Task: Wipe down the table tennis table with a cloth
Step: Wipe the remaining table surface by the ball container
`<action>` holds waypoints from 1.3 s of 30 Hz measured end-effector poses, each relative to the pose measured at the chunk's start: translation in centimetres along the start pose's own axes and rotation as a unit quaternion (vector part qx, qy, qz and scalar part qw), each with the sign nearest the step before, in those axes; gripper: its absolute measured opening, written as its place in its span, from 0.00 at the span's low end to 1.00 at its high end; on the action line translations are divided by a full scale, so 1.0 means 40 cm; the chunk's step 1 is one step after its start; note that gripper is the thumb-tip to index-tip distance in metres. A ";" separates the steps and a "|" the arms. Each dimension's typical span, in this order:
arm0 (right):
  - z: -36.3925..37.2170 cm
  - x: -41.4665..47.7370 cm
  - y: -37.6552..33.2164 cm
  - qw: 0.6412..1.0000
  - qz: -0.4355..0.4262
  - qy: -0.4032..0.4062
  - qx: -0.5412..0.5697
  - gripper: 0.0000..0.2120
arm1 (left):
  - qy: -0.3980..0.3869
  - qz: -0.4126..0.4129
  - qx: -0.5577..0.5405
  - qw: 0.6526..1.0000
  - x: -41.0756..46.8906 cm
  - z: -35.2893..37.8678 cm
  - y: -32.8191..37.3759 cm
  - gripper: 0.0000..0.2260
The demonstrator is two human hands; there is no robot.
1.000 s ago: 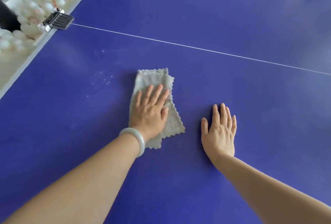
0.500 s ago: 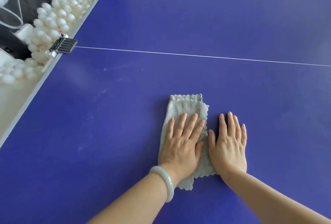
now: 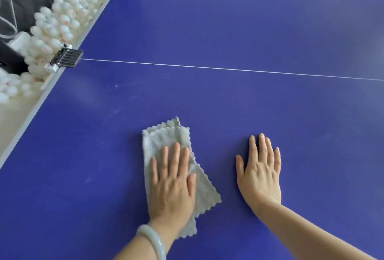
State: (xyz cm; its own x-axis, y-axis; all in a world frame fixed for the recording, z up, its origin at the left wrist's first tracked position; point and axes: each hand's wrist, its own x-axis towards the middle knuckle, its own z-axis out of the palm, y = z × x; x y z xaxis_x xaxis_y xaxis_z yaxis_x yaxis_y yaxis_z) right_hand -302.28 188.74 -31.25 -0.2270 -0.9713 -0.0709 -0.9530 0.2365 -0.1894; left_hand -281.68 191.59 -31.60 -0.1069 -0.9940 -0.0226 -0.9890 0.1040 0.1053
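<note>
Bare blue surface of the table (image 3: 228, 21) is seen ahead of both hands, up to and past the white line (image 3: 228, 69); a strip of bare surface is kept between the cloth (image 3: 164, 141), pressed flat under the left hand (image 3: 172, 183), and the right hand (image 3: 259, 172), laid flat well apart from it; the left edge is obstructed by a black clamp (image 3: 66, 58) fixed at the line's end, with white balls (image 3: 62, 21) heaped beyond the rim.

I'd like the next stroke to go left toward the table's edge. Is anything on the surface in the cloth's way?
Nothing visible. The left hand presses flat on the cloth, and only blue table lies between it and the left edge. The black clamp sits farther up that edge.
</note>
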 end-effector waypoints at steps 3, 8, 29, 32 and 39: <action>-0.001 0.003 0.000 1.000 0.004 0.004 0.022 0.31 | -0.017 0.102 -0.033 0.994 0.002 0.023 0.118 0.27; 0.002 0.004 0.006 0.999 0.006 0.008 0.052 0.29 | -0.037 0.151 -0.022 0.988 0.258 0.012 0.173 0.26; -0.060 0.042 -0.042 0.970 0.108 -0.001 0.218 0.21 | -0.021 -0.070 -0.017 0.997 0.032 -0.024 -0.106 0.26; -0.063 0.126 -0.158 0.984 0.014 -0.008 0.179 0.25 | -0.016 -0.066 -0.018 0.998 0.030 -0.031 -0.105 0.27; 0.049 0.294 -0.381 0.998 0.003 0.012 0.068 0.27 | -0.002 0.007 -0.052 0.999 0.068 -0.019 -0.141 0.29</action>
State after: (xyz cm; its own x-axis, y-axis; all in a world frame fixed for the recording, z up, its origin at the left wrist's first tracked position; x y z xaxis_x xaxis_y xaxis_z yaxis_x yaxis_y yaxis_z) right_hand -290.03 173.75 -31.14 -0.2391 -0.9697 -0.0501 -0.9156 0.2423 -0.3208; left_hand -276.31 188.29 -31.49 -0.1209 -0.9924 -0.0249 -0.9716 0.1132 0.2078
